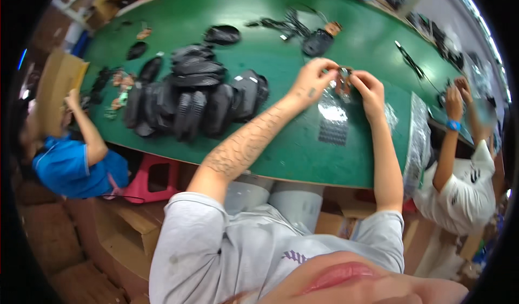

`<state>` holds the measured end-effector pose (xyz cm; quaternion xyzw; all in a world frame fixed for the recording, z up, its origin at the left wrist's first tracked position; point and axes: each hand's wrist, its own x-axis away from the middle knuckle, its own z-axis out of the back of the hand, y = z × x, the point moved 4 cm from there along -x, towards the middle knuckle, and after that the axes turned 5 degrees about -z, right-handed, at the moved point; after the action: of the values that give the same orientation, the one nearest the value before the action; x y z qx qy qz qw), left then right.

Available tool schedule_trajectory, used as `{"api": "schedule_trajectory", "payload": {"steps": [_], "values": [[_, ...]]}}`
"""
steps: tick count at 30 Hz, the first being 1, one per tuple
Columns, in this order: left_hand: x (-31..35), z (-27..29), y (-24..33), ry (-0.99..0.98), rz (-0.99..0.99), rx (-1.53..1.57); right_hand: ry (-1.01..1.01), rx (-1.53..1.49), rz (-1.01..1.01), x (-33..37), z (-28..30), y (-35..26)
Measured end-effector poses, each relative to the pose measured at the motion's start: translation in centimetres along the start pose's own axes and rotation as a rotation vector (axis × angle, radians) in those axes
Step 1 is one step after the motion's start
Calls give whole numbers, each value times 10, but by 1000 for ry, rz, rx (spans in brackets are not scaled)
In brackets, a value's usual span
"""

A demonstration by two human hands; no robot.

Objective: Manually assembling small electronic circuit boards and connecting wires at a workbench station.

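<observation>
Clamping small brown part [343, 83] between fingertips of left hand [318, 78] and right hand [371, 88]; holding it above green table [286, 152], just beyond clear plastic [331, 110], near black mouse [317, 43], right of black pile [197, 74].

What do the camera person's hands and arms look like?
The short sleeves are pale grey. The left forearm has dark, wavy line markings and a small mark near the wrist. The right forearm looks plain. The left hand and right hand wear no gloves.
</observation>
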<state>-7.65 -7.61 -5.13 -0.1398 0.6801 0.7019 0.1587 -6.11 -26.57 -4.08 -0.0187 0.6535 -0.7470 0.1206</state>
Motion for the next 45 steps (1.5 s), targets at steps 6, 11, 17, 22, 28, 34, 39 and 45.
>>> {"api": "schedule_trajectory", "payload": {"steps": [6,11,17,22,28,34,39,45], "values": [[-18,18,-1,-30,294,113,74,-26,15,-1,-7,-5],[-116,88,71,301,-94,-273,106,-166,-38,0,-8,-5],[-257,206,173,827,-723,-821,46,-143,-28,-9,-16,-4],[-239,174,195,397,-659,-1305,62,-148,-34,-10,-3,3],[-207,246,57,-417,108,-1193,23,-127,-22,-13,-11,2],[-172,248,-5,-287,301,-1192,33,-92,-16,-13,-5,11],[-154,282,-16,63,-482,-1486,4,-113,-7,-11,-14,0],[-156,217,21,-267,-202,-1494,23,-94,-32,-12,-9,4]]}}
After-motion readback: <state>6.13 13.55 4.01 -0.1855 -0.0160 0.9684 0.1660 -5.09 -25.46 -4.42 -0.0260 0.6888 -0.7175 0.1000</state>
